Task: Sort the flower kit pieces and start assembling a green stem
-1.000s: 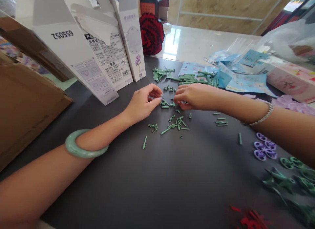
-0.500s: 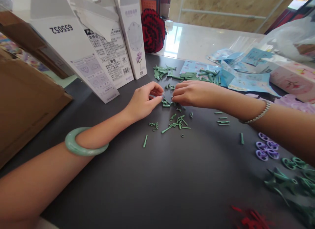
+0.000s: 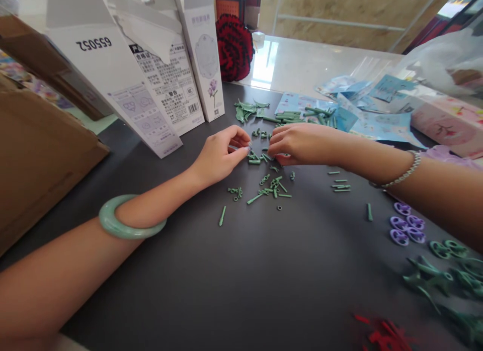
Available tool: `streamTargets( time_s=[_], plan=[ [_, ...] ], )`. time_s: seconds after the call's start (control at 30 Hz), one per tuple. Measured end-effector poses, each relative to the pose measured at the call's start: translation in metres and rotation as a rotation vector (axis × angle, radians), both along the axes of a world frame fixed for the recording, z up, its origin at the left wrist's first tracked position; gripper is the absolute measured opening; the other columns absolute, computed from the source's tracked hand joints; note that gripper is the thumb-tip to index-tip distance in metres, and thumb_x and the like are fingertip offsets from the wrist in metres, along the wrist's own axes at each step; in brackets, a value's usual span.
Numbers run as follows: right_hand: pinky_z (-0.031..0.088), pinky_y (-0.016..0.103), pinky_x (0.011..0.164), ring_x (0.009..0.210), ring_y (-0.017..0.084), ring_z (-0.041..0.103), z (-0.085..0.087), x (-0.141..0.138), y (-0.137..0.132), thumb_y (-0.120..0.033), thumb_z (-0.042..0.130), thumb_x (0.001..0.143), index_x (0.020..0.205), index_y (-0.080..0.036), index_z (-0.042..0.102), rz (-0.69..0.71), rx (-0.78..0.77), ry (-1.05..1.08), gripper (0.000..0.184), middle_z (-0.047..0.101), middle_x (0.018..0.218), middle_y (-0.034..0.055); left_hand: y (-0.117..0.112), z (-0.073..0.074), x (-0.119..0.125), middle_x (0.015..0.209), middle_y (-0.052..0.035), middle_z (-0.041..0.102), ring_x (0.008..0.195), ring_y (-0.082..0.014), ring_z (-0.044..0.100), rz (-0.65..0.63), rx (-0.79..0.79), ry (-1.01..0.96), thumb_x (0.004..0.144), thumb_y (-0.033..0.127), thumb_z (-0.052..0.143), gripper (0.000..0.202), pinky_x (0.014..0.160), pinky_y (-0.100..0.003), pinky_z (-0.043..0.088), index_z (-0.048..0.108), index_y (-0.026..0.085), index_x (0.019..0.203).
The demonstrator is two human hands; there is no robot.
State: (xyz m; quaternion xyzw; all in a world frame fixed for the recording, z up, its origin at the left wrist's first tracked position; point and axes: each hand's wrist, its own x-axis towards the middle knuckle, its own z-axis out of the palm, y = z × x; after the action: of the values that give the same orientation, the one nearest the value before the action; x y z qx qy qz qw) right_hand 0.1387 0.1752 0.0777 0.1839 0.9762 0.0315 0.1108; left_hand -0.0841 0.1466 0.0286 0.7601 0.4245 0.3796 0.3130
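Observation:
My left hand (image 3: 222,155) rests on the dark mat (image 3: 234,270) with its fingers curled in a pinch round a thin pale rod-like piece. My right hand (image 3: 298,144) lies just across from it, fingers closed together over the scatter of small green pieces (image 3: 269,182); what it holds is hidden. The fingertips of both hands nearly meet above the pile. A green bangle (image 3: 126,220) sits on my left forearm, a silver bracelet (image 3: 403,172) on my right wrist.
White toy boxes (image 3: 151,84) lean at the back left beside brown cardboard (image 3: 41,155). A red flower (image 3: 234,47), green leaves (image 3: 247,109), green sticks (image 3: 302,117) and blue leaflets (image 3: 377,122) lie behind. Purple rings (image 3: 407,225), green parts (image 3: 449,270) and red bits (image 3: 385,333) lie at the right.
Both hands stay almost in place; my right hand's fingers have shifted slightly over the green pieces. The view has drifted a little.

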Motion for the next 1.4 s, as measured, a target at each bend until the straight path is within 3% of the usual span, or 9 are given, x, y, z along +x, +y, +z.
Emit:
streamTargets(
  time_s=[0.17, 0.37, 0.77, 0.97, 1.2, 1.4],
  plan=[
    [0.047, 0.039, 0.082, 0.090, 0.023, 0.056, 0.000, 0.000, 0.002, -0.016, 0.049, 0.096, 0.082, -0.019, 0.064, 0.054, 0.038, 0.078, 0.021, 0.064, 0.085, 0.0077, 0.000, 0.000, 0.001, 0.096, -0.0062, 0.070, 0.088, -0.0181, 0.065, 0.002, -0.006, 0.001, 0.076, 0.024, 0.058, 0.014, 0.081, -0.032, 0.055, 0.059, 0.018, 0.088],
    [0.047, 0.040, 0.085, 0.088, 0.023, 0.055, 0.000, -0.011, 0.007, -0.011, 0.050, 0.093, 0.083, -0.019, 0.062, 0.141, 0.055, 0.009, 0.018, 0.062, 0.083, 0.0065, 0.000, 0.001, 0.000, 0.095, -0.0058, 0.070, 0.088, -0.0182, 0.065, 0.000, -0.001, 0.007, 0.075, 0.024, 0.056, 0.015, 0.079, -0.031, 0.054, 0.059, 0.018, 0.088],
    [0.049, 0.040, 0.087, 0.096, 0.023, 0.059, 0.000, -0.009, 0.008, -0.008, 0.051, 0.091, 0.094, -0.016, 0.068, 0.120, -0.022, 0.066, 0.020, 0.068, 0.095, 0.0086, 0.000, 0.000, 0.000, 0.094, -0.0057, 0.070, 0.087, -0.0177, 0.066, -0.007, 0.000, -0.004, 0.076, 0.023, 0.058, 0.014, 0.080, -0.031, 0.055, 0.060, 0.018, 0.088],
    [0.049, 0.041, 0.090, 0.093, 0.022, 0.059, 0.001, -0.012, 0.008, -0.008, 0.050, 0.091, 0.085, -0.018, 0.068, 0.130, -0.058, 0.050, 0.022, 0.068, 0.088, 0.0065, 0.000, 0.001, 0.000, 0.096, -0.0057, 0.070, 0.089, -0.0183, 0.066, -0.007, -0.005, 0.016, 0.076, 0.023, 0.057, 0.014, 0.080, -0.031, 0.055, 0.059, 0.018, 0.089],
    [0.050, 0.038, 0.083, 0.089, 0.022, 0.060, 0.001, -0.008, 0.006, -0.011, 0.054, 0.091, 0.085, -0.019, 0.068, 0.042, -0.091, 0.048, 0.017, 0.066, 0.090, 0.0069, 0.001, -0.001, -0.001, 0.095, -0.0055, 0.070, 0.088, -0.0180, 0.066, -0.006, 0.002, 0.005, 0.076, 0.023, 0.058, 0.013, 0.081, -0.031, 0.055, 0.060, 0.018, 0.088],
    [0.049, 0.036, 0.077, 0.083, 0.021, 0.060, 0.001, -0.014, 0.008, -0.009, 0.063, 0.082, 0.087, -0.017, 0.067, -0.092, -0.121, -0.020, 0.011, 0.066, 0.089, 0.0049, 0.000, 0.000, 0.000, 0.094, -0.0054, 0.070, 0.088, -0.0182, 0.066, -0.008, 0.001, 0.008, 0.076, 0.023, 0.058, 0.013, 0.080, -0.031, 0.055, 0.060, 0.018, 0.088]
  ],
)
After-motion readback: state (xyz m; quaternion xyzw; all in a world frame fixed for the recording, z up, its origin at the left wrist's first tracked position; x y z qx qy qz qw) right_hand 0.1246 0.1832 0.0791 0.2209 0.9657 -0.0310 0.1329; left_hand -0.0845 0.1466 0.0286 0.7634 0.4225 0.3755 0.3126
